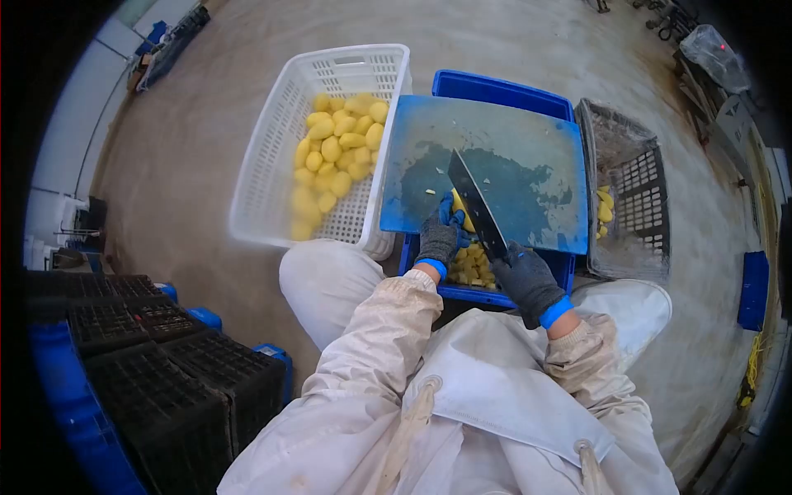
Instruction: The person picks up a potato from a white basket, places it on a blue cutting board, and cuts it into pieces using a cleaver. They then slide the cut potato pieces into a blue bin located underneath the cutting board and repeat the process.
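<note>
My right hand (528,280), in a dark glove with a blue cuff, grips the handle of a broad cleaver (475,205). Its blade slants up and to the left over a blue cutting board (511,148). My left hand (440,237), gloved the same way, presses a peeled yellow potato (459,206) against the board's near edge, right beside the blade. The board lies across a blue crate (503,89). Cut yellow pieces (470,268) lie in that crate below the board, between my two hands.
A white basket (272,148) with several peeled potatoes (338,148) stands to the left. On the right is a dark wire crate (639,206) with a few yellow pieces. Black crates (165,363) are stacked at the lower left. The floor is bare concrete.
</note>
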The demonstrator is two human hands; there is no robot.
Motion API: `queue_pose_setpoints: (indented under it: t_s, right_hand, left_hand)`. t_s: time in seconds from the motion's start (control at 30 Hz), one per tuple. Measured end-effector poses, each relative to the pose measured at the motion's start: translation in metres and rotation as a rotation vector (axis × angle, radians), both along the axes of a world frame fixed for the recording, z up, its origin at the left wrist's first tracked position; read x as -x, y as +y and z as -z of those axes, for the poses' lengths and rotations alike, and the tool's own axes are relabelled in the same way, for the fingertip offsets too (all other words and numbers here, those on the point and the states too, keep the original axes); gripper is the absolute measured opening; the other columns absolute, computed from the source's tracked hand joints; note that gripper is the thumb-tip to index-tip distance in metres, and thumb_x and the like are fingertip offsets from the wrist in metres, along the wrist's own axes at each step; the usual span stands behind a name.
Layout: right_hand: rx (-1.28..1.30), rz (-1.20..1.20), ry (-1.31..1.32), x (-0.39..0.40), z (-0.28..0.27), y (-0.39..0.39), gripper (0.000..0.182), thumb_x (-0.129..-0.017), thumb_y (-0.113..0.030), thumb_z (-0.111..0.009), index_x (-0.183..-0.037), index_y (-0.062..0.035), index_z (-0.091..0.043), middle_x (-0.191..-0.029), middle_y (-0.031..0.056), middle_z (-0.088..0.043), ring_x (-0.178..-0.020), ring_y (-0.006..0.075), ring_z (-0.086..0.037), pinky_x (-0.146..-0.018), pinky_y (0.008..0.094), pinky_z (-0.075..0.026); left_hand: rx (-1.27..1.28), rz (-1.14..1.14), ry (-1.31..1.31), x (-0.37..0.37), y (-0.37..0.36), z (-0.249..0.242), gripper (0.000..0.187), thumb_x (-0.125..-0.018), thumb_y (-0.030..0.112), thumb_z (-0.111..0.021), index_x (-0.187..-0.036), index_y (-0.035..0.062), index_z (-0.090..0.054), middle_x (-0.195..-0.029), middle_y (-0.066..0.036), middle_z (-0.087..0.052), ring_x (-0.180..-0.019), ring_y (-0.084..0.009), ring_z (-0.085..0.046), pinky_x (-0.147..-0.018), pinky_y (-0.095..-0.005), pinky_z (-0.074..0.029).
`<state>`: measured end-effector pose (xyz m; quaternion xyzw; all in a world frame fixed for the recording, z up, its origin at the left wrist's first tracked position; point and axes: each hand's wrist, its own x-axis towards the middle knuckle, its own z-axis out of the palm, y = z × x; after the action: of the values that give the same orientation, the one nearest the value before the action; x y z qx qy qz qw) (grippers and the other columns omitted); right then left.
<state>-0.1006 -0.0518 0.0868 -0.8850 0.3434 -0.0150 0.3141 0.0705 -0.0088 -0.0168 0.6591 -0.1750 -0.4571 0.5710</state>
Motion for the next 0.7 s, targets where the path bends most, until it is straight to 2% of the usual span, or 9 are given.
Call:
queue_pose_setpoints:
  t_s: [0.2, 0.27, 0.3, 0.37, 0.47, 0.5, 0.57, 0.6, 0.7]
  right_hand:
    - [-0.091, 0.064, 0.197, -0.023, 0.014, 0.005, 0.03, -0.083, -0.025, -0.05, -0.094, 0.0027, -0.055, -0.077, 0.0246, -0.061, -0.076, 0.0402, -0.061, -0.069, 0.0488, -0.048]
    - [0.001, 0.117, 0.189, -0.033, 0.034, 0.014, 0.033, -0.083, -0.027, -0.05, -0.099, 0.0021, -0.054, -0.076, 0.0238, -0.062, -0.075, 0.0397, -0.062, -0.068, 0.0483, -0.048]
    - [-0.004, 0.115, 0.185, -0.034, 0.036, 0.014, 0.033, -0.083, -0.027, -0.05, -0.099, 0.0021, -0.054, -0.076, 0.0238, -0.062, -0.075, 0.0397, -0.062, -0.068, 0.0483, -0.048]
    - [0.021, 0.07, 0.131, -0.033, 0.036, 0.01, 0.034, -0.084, -0.028, -0.05, -0.104, -0.0001, -0.052, -0.078, 0.0221, -0.063, -0.075, 0.0385, -0.062, -0.068, 0.0487, -0.048]
    - [-0.06, 0.131, -0.1, -0.015, 0.027, 0.011, 0.035, -0.085, -0.031, -0.052, -0.105, -0.0029, -0.054, -0.076, 0.02, -0.063, -0.072, 0.0374, -0.062, -0.065, 0.0481, -0.047]
    - [-0.061, 0.131, -0.1, -0.007, 0.02, 0.014, 0.035, -0.085, -0.031, -0.052, -0.105, -0.0029, -0.054, -0.076, 0.02, -0.063, -0.072, 0.0374, -0.062, -0.065, 0.0481, -0.047]
    - [-0.229, 0.215, -0.18, 0.01, -0.009, 0.018, 0.029, -0.086, -0.021, -0.058, -0.107, -0.0021, -0.055, -0.075, 0.0177, -0.062, -0.067, 0.0287, -0.063, -0.059, 0.0391, -0.048]
    - [-0.267, 0.261, -0.243, 0.016, -0.032, 0.02, 0.025, -0.086, -0.013, -0.058, -0.108, -0.0018, -0.056, -0.076, 0.0152, -0.063, -0.064, 0.0188, -0.061, -0.058, 0.0321, -0.046]
    - [-0.229, 0.314, -0.505, 0.041, -0.035, 0.016, 0.027, -0.086, -0.015, -0.059, -0.109, -0.0028, -0.056, -0.06, 0.0106, -0.058, -0.054, 0.0161, -0.056, -0.052, 0.0318, -0.044]
  left_hand:
    - [-0.035, 0.038, -0.192, -0.001, 0.003, -0.001, 0.048, -0.091, 0.012, -0.051, -0.137, 0.0087, -0.037, -0.103, -0.016, -0.06, -0.071, -0.0211, -0.066, -0.057, -0.0319, -0.057]
    - [-0.106, 0.099, -0.392, -0.006, 0.002, 0.01, 0.047, -0.091, 0.014, -0.052, -0.136, 0.0077, -0.038, -0.107, -0.017, -0.059, -0.076, -0.0226, -0.065, -0.061, -0.0335, -0.058]
    - [-0.112, 0.098, -0.396, -0.005, 0.004, 0.002, 0.047, -0.091, 0.014, -0.052, -0.136, 0.0077, -0.038, -0.107, -0.017, -0.059, -0.076, -0.0226, -0.065, -0.061, -0.0335, -0.058]
    - [-0.103, 0.039, -0.2, 0.0, 0.005, -0.021, 0.046, -0.089, 0.016, -0.052, -0.133, 0.0058, -0.042, -0.111, -0.025, -0.057, -0.087, -0.0327, -0.064, -0.071, -0.041, -0.053]
    - [0.052, 0.064, -0.382, -0.01, -0.003, 0.051, 0.052, -0.091, 0.023, -0.052, -0.137, 0.0046, -0.035, -0.111, -0.022, -0.057, -0.089, -0.0287, -0.063, -0.068, -0.0397, -0.057]
    - [0.051, 0.064, -0.383, -0.007, -0.002, 0.043, 0.052, -0.091, 0.023, -0.052, -0.137, 0.0046, -0.035, -0.111, -0.022, -0.057, -0.089, -0.0287, -0.063, -0.068, -0.0397, -0.057]
    - [-0.193, 0.094, -0.832, 0.0, 0.0, 0.012, 0.06, -0.09, 0.031, -0.052, -0.138, 0.0028, -0.031, -0.118, -0.026, -0.053, -0.105, -0.0377, -0.056, -0.082, -0.0481, -0.049]
    - [-0.264, 0.005, -0.746, 0.007, -0.006, 0.004, 0.077, -0.085, 0.044, -0.055, -0.141, 0.0038, -0.023, -0.129, -0.029, -0.043, -0.12, -0.043, -0.042, -0.098, -0.0511, -0.034]
    - [-0.422, -0.144, -0.907, 0.038, -0.03, -0.026, 0.087, -0.081, 0.048, -0.056, -0.142, 0.0011, -0.017, -0.135, -0.031, -0.034, -0.123, -0.0432, -0.036, -0.104, -0.0473, -0.028]
